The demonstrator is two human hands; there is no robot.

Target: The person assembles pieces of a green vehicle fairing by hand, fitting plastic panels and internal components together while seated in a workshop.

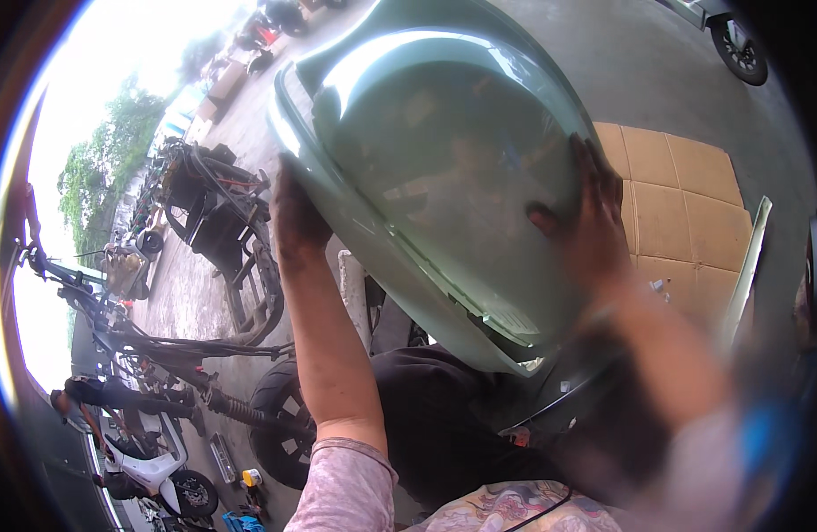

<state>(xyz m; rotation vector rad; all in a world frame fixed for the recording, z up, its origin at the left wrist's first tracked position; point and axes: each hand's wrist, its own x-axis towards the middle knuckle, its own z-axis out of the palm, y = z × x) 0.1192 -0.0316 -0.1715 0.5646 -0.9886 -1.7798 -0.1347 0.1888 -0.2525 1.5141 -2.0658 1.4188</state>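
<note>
A large glossy pale-green scooter body panel [444, 168] fills the upper middle, raised and tilted over my lap. Its curved face mirrors light and blurred shapes, and a slotted vent shows near its lower end. My left hand [299, 211] grips the panel's left edge, its fingers partly hidden behind the rim. On the opposite side, my right hand [588, 213] holds the panel, thumb on the glossy face and fingers along the right edge. The right forearm is smeared by motion.
A stripped scooter frame [235, 222] with bare cables stands on the left, a wheel [280, 421] beside my left arm. Flattened cardboard [683, 199] lies on the floor at the right. A person [116, 395] is beside a white scooter [156, 465] at the lower left.
</note>
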